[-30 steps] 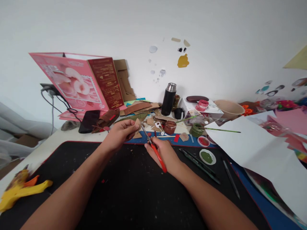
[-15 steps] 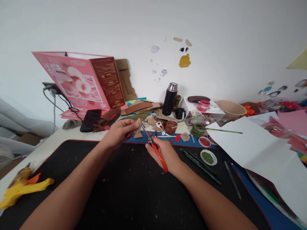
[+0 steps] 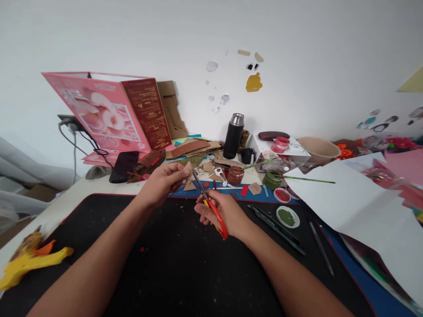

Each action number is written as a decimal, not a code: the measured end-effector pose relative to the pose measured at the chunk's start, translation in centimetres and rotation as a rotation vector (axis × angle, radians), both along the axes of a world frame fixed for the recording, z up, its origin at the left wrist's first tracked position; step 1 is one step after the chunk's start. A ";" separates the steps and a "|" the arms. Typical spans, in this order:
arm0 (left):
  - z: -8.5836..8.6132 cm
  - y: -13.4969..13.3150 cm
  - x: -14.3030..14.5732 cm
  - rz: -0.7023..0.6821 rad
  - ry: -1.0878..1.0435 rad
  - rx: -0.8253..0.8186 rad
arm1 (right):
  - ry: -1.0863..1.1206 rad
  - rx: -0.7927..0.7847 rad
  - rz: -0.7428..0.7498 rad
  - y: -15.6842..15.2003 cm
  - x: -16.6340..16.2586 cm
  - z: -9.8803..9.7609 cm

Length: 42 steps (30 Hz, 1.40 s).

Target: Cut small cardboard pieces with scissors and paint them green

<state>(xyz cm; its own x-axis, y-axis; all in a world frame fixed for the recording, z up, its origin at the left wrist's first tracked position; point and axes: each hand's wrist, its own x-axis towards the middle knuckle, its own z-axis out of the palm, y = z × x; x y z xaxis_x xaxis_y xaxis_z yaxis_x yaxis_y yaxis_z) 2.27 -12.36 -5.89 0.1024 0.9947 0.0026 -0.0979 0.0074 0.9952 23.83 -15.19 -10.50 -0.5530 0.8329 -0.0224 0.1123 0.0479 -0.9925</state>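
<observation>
Being pinched between the thumb and forefinger of the left hand (image 3: 165, 181) is a small tan piece (image 3: 188, 168), apparently card; the digits are being pressed together on it, presumably so that its free edge is being presented to the right. Red-handled scissors (image 3: 219, 220) are being held by the right hand (image 3: 228, 210), whose fingers are being curled about the loops. The blades are being pointed up and leftward, toward the tan piece; how far they are being parted, and whether the piece is being touched by them, cannot be told. Both hands are being held around the far edge of a black mat (image 3: 178, 264), with the tan piece being seen against card scraps (image 3: 191, 148) behind.

Beyond the fingers, a red-brown jar (image 3: 235, 175) and a green jar (image 3: 272, 180) are being ranged at the back, perhaps for easy reach; a brush (image 3: 310, 179) is being supported by the green one. To the right, a dish of green paint (image 3: 287, 217) is being set beside dark pens (image 3: 276, 229). Farther out, a black flask (image 3: 233, 137) is being stood near the wall, a pink box (image 3: 109, 110) is being stood at the left, and a yellow glue gun (image 3: 36, 262) is being left near the left forearm.
</observation>
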 end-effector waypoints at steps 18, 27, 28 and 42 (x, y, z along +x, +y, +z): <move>0.3 -0.7 0.7 -0.029 0.060 0.033 | -0.083 0.044 -0.064 -0.7 -0.3 0.2; 0.2 -0.5 0.5 -0.034 0.039 0.009 | -0.172 0.173 -0.074 -0.7 -0.2 0.5; 0.1 -0.5 0.5 -0.041 0.043 0.008 | -0.172 0.179 -0.079 -0.7 -0.2 0.5; 0.0 -0.4 0.7 -0.029 -0.066 -0.006 | -0.165 0.178 -0.095 -0.7 -0.3 0.4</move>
